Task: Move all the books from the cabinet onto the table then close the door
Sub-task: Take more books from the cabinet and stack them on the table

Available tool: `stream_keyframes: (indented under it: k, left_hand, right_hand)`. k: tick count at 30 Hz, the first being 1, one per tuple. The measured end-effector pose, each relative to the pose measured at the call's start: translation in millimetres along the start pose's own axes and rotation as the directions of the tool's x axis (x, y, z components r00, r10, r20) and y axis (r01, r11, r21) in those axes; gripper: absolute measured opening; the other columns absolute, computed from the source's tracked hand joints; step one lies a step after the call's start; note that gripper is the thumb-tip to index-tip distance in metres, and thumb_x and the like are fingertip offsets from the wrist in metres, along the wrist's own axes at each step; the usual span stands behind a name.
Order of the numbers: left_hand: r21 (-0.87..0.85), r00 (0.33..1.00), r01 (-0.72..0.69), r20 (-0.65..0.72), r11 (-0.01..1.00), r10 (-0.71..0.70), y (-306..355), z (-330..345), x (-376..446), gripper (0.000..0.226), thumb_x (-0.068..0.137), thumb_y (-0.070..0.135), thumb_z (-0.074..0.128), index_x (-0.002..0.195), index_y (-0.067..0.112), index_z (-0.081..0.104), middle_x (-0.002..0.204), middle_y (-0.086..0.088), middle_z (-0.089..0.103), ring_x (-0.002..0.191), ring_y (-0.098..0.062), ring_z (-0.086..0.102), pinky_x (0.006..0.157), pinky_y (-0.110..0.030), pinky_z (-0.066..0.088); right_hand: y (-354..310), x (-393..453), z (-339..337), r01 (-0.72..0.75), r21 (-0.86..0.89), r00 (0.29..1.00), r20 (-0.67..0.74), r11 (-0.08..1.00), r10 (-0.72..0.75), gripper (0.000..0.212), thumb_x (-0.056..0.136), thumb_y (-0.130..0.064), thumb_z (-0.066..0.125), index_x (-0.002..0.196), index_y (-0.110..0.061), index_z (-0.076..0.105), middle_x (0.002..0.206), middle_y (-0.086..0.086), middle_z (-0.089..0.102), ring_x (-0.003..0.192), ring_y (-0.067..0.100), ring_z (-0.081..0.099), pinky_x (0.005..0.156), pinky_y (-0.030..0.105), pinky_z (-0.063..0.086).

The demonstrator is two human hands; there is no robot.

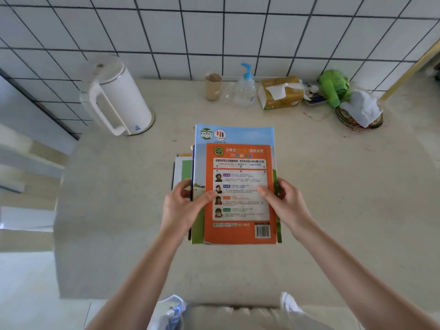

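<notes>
Topping the stack [233, 139], orange barcoded book [240, 194].

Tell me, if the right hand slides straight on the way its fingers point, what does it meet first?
The right hand points leftward across the orange book, thumb on the cover. Going straight on, it would probably meet the left hand first, whose thumb also rests on that cover.

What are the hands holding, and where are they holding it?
Both hands grip the stack of books by its side edges: left hand on the left edge, right hand on the right, thumbs on the orange top cover.
</notes>
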State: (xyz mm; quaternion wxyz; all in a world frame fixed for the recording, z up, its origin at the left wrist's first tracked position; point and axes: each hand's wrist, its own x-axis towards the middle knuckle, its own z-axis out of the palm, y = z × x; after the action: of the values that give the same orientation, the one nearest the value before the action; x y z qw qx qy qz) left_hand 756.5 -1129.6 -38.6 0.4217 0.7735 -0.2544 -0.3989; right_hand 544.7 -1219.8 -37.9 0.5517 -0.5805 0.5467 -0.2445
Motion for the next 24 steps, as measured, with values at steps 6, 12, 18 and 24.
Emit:
stream_keyframes:
  k: [6,12,18,24]
  left_hand:
    - [0.013,0.993,0.107,0.049,0.994,-0.107,-13.7,-39.8,32.4,0.031,0.073,0.042,0.08,0.099,0.027,0.071,0.085,0.008,0.076,0.076,-0.012,0.074,0.075,-0.036,0.061]
    - [0.027,0.983,0.166,0.074,0.986,-0.168,-30.8,-50.1,54.4,0.027,0.076,0.04,0.079,0.099,0.026,0.071,0.083,0.009,0.077,0.072,-0.01,0.074,0.07,-0.032,0.061]
    - [0.041,0.974,0.2,0.099,0.979,-0.203,-44.1,-51.8,63.1,0.03,0.076,0.044,0.077,0.099,0.026,0.07,0.086,0.006,0.077,0.074,-0.014,0.075,0.074,-0.04,0.062]
    - [-0.008,0.975,0.203,0.089,0.979,-0.201,-48.1,-47.4,62.1,0.038,0.079,0.044,0.075,0.108,0.022,0.067,0.091,0.005,0.076,0.075,-0.014,0.075,0.073,-0.039,0.062]
  right_hand:
    - [-9.9,18.3,50.7,-0.118,-0.013,0.993,0.012,0.993,0.118,0.028,0.085,-0.039,0.068,0.107,-0.023,0.063,0.097,-0.012,0.07,0.083,0.004,0.068,0.061,0.018,0.054]
    - [-7.9,33.4,77.2,-0.221,-0.095,0.975,-0.044,0.971,0.218,0.024,0.086,-0.033,0.067,0.106,-0.02,0.064,0.097,-0.009,0.069,0.083,0.007,0.065,0.063,0.023,0.051]
    - [-11.1,38.3,81.0,-0.225,-0.153,0.974,-0.049,0.962,0.22,0.027,0.085,-0.03,0.069,0.109,-0.021,0.062,0.1,-0.006,0.069,0.084,0.01,0.067,0.064,0.025,0.053]
    - [-8.5,34.1,80.3,-0.21,-0.145,0.977,-0.055,0.967,0.205,0.041,0.083,-0.034,0.071,0.119,-0.024,0.056,0.104,-0.004,0.07,0.083,0.01,0.069,0.065,0.027,0.056]
